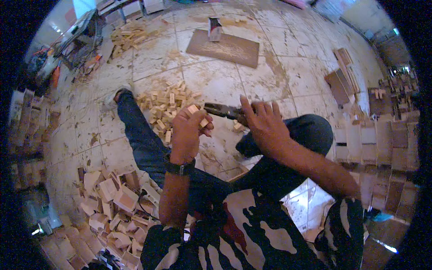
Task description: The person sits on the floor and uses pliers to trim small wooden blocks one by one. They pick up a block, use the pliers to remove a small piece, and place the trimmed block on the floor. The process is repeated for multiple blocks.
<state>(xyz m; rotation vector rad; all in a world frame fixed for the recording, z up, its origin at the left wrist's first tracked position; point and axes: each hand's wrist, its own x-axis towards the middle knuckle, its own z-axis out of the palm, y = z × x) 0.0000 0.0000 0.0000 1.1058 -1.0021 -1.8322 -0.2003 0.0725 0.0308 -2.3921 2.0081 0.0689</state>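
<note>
My left hand [186,130] is closed around a small pale wooden block [193,109], held up in front of me. A black watch sits on that wrist. My right hand [264,122] grips a dark nail gun or similar hand tool [223,110] whose nose points left and almost touches the block. I sit on the floor with one leg in dark jeans [135,130] stretched forward.
A heap of small wooden blocks [167,102] lies on the tiled floor just beyond my hands. Small assembled wooden boxes [118,198] are piled at lower left. A brown board [225,47] lies farther off, more blocks [128,37] at upper left, stacked boxes [382,144] at right.
</note>
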